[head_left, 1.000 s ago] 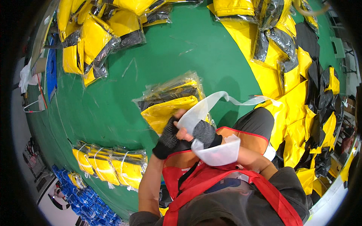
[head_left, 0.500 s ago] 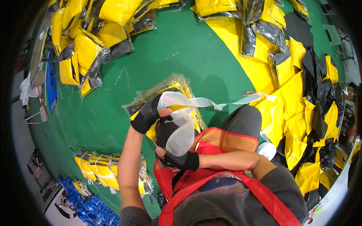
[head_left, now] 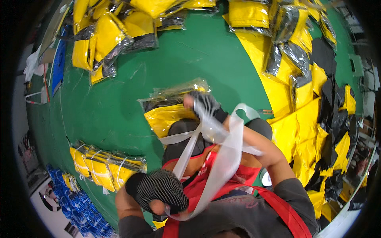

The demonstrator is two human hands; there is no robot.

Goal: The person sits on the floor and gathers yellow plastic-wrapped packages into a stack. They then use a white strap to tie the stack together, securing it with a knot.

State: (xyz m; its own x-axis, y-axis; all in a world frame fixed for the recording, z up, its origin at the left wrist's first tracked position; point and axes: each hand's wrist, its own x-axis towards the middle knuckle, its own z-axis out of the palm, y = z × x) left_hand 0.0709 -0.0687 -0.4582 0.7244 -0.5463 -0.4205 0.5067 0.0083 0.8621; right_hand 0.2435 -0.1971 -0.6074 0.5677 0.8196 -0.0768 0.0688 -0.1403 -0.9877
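Observation:
A translucent white plastic strip (head_left: pixel 231 158) hangs in loops before my chest and lap. My left hand (head_left: pixel 160 191), in a black-and-grey fingerless glove, is closed on the strip low at the left, near my body. My right hand (head_left: pixel 204 104), gloved alike and blurred, is beside the stack of yellow-and-black folded items in clear bags (head_left: pixel 164 117). Its fingers appear closed on the strip's upper part. One length of strip crosses my dark trouser knee near the stack's lower edge. Whether it passes under the stack is hidden.
Yellow-and-black bagged packs (head_left: pixel 107 31) lie on the green floor (head_left: pixel 119 99) at the far left. Tied bundles (head_left: pixel 104 168) rest at the near left beside blue packs (head_left: pixel 77 206). Yellow and black sheets (head_left: pixel 305 131) cover the right, with an orange-handled tool (head_left: pixel 265 112) by their edge.
My left hand has come down and back toward my body, drawing the strip. My right hand has moved forward to the stack. The view has shifted slightly.

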